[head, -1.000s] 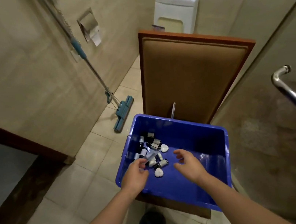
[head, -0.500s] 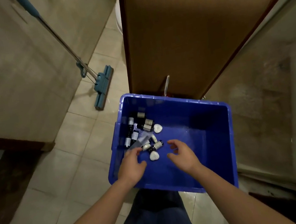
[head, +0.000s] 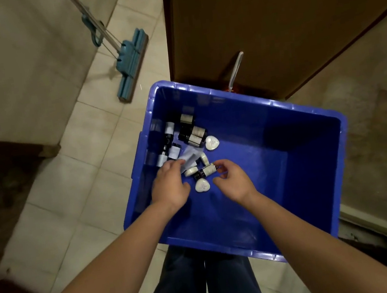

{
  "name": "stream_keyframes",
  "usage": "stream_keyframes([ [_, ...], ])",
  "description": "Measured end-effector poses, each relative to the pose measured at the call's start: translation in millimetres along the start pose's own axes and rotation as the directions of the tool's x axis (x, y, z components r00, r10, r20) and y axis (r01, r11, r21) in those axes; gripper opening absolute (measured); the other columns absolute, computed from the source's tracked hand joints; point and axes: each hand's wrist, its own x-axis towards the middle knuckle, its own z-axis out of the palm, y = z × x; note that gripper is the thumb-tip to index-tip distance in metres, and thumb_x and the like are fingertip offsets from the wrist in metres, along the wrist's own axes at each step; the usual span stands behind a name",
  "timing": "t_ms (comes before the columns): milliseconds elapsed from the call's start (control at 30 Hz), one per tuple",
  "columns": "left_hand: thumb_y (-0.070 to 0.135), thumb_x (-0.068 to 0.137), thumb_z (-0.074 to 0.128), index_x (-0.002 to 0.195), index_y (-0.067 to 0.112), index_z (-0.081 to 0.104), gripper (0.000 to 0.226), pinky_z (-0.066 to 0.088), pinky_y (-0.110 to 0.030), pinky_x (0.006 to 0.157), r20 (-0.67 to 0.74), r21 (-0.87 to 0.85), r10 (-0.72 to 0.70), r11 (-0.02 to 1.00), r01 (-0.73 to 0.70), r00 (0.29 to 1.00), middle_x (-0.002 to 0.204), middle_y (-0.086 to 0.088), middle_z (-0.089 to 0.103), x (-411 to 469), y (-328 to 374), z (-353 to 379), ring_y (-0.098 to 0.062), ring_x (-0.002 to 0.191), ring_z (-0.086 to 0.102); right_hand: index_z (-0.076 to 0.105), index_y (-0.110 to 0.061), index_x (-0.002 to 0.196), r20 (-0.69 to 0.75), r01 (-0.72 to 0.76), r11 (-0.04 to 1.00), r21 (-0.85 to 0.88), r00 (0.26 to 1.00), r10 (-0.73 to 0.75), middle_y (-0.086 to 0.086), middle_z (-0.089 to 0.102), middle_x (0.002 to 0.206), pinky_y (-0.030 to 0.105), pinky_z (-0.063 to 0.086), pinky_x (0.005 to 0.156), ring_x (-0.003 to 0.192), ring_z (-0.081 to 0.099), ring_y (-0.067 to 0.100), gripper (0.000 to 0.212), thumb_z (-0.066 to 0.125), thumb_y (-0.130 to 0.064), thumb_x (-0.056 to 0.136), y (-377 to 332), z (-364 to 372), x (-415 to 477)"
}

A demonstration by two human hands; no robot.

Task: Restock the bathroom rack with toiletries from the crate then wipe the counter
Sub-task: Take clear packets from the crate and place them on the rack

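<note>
Both hands are down inside the crate (head: 317, 178), close together but apart. Its rim stands well above them on every side, and the blue floor shows wide to the right. The toiletries crowd the far-left corner: dark bottles (head: 190, 131) lie in a heap, with heart-shaped soaps (head: 212, 142) just beside them.

The left hand (head: 168, 187) lies over a pale sachet (head: 189, 158), its fingertips hidden, so I cannot tell whether it grips. The right hand (head: 234, 180) arches, with the forefinger at the cap end of one lone bottle (head: 205, 171) and the thumb below and apart, not clamped. That bottle lies between the two hands.

Outside, a brown panel (head: 269, 22) stands right behind the far rim. A mop (head: 129, 63) rests on the tiled floor (head: 86, 175), well to the left. The person's legs (head: 207, 282) are under the near rim.
</note>
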Motion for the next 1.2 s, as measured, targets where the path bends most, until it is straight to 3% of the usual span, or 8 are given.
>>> stream_keyframes([
  [200, 0.004, 0.086, 0.060, 0.145, 0.024, 0.036, 0.067, 0.038, -0.037, 0.106, -0.009, 0.045, -0.053, 0.998, 0.054, 0.999, 0.146, -0.001, 0.036, 23, -3, 16, -0.024, 0.134, 0.035, 0.051, -0.019, 0.133, 0.021, -0.005, 1.000, -0.014, 1.000, 0.005, 0.002, 0.055, 0.126, 0.037, 0.052, 0.085, 0.096, 0.056, 0.017, 0.044, 0.057, -0.012, 0.090, 7, 8, 28],
  [500, -0.002, 0.084, 0.057, 0.149, 0.026, 0.024, 0.078, 0.044, -0.037, 0.091, -0.052, 0.310, -0.062, 0.948, 0.075, 0.997, 0.144, -0.004, 0.033, 31, -9, 27, -0.026, 0.124, 0.041, 0.053, -0.016, 0.132, 0.048, -0.006, 0.997, 0.072, 0.999, 0.003, 0.003, 0.055, 0.117, 0.028, 0.049, 0.081, 0.090, 0.055, 0.013, 0.043, 0.056, -0.008, 0.090, 7, 25, 44],
  [633, 0.002, 0.090, 0.050, 0.148, 0.024, 0.028, 0.065, 0.046, -0.041, 0.093, -0.056, 0.135, -0.096, 0.985, 0.103, 0.994, 0.139, -0.007, 0.040, 31, -8, 25, -0.027, 0.121, 0.044, 0.056, -0.015, 0.125, 0.039, -0.020, 0.991, 0.130, 0.999, 0.015, -0.004, 0.054, 0.097, 0.023, 0.047, 0.071, 0.077, 0.052, 0.009, 0.036, 0.056, -0.007, 0.090, 1, 28, 46],
  [733, 0.006, 0.094, 0.048, 0.145, 0.019, 0.035, 0.054, 0.048, -0.043, 0.095, -0.027, -0.104, -0.090, 0.991, 0.087, 0.996, 0.139, -0.009, 0.042, 25, -2, 22, -0.027, 0.117, 0.051, 0.057, -0.016, 0.117, 0.031, -0.044, 0.981, 0.188, 0.999, 0.039, -0.002, 0.060, 0.090, 0.034, 0.052, 0.074, 0.079, 0.059, 0.017, 0.026, 0.057, -0.013, 0.092, -9, 27, 45],
  [833, 0.007, 0.096, 0.050, 0.136, 0.016, 0.040, 0.042, 0.052, -0.039, 0.090, 0.060, -0.439, -0.066, 0.894, 0.086, 0.996, 0.126, -0.007, 0.054, 15, 9, 20, -0.021, 0.105, 0.059, 0.057, -0.017, 0.110, 0.085, -0.093, 0.958, 0.270, 0.994, 0.072, 0.007, 0.068, 0.099, 0.045, 0.055, 0.085, 0.092, 0.067, 0.027, 0.017, 0.059, -0.022, 0.094, -24, 25, 42],
  [900, 0.010, 0.096, 0.053, 0.132, 0.015, 0.040, 0.038, 0.055, -0.024, 0.081, 0.115, -0.592, -0.086, 0.794, 0.138, 0.990, 0.113, 0.000, 0.061, 9, 15, 20, -0.010, 0.096, 0.062, 0.058, -0.018, 0.103, 0.131, -0.149, 0.924, 0.352, 0.985, 0.109, 0.013, 0.069, 0.106, 0.047, 0.056, 0.088, 0.096, 0.068, 0.027, 0.011, 0.060, -0.023, 0.094, -32, 24, 40],
  [1033, 0.010, 0.093, 0.057, 0.115, 0.014, 0.044, 0.025, 0.046, -0.005, 0.059, 0.129, -0.690, -0.130, 0.700, 0.183, 0.983, 0.095, 0.009, 0.058, 2, 20, 21, 0.001, 0.081, 0.058, 0.045, -0.014, 0.133, 0.154, -0.254, 0.851, 0.459, 0.967, 0.205, 0.009, 0.063, 0.120, 0.042, 0.055, 0.093, 0.106, 0.065, 0.025, 0.051, 0.069, -0.018, 0.089, -35, 20, 36],
  [1200, 0.002, 0.091, 0.057, 0.101, 0.014, 0.057, 0.016, 0.052, -0.024, 0.079, 0.165, -0.666, -0.177, 0.705, 0.242, 0.970, 0.101, -0.005, 0.066, -2, 15, 26, -0.015, 0.091, 0.063, 0.051, -0.021, 0.115, 0.066, -0.186, 0.874, 0.450, 0.982, 0.175, 0.003, 0.066, 0.096, 0.026, 0.052, 0.066, 0.088, 0.066, 0.017, 0.046, 0.074, -0.004, 0.079, -33, 16, 34],
])
